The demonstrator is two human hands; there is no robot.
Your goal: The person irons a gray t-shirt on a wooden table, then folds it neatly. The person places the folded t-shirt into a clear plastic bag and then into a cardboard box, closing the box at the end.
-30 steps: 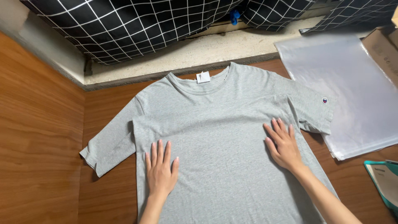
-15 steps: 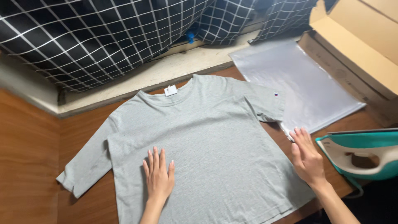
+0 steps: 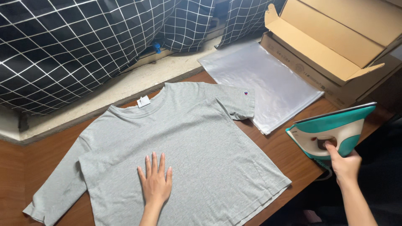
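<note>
**poster1:** Gripping the iron's handle, that's what the right hand (image 3: 344, 164) is up to. Fingers are curled around the handle of the teal and white iron (image 3: 331, 132), which stands on its heel at the right edge of the wooden table (image 3: 289, 150). The left hand (image 3: 155, 182) isn't holding anything, it's just pressed flat with fingers spread on the lower middle of the grey T-shirt (image 3: 180, 146).

**poster2:** Anything you can't see properly?

**poster1:** Yeah. The iron's soleplate faces away, so only its thin edge shows. The grip itself is partly behind the handle. One sleeve runs off toward the bottom left corner, and both forearms are cut off by the bottom edge.

**poster2:** What's around it?

**poster1:** Shirt lies face up, spread out, neck pointing away with a white label (image 3: 143, 101) in the collar and a small patch on the far sleeve. Just beside that sleeve sits a stack of clear plastic bags (image 3: 268, 81), then an open cardboard box (image 3: 331, 46) behind those. Black cushions with a white grid (image 3: 71, 46) line a pale ledge along the back.

**poster2:** So iron vs shirt?

**poster1:** Well apart, iron off to the right of the hem, not touching the fabric.
</note>
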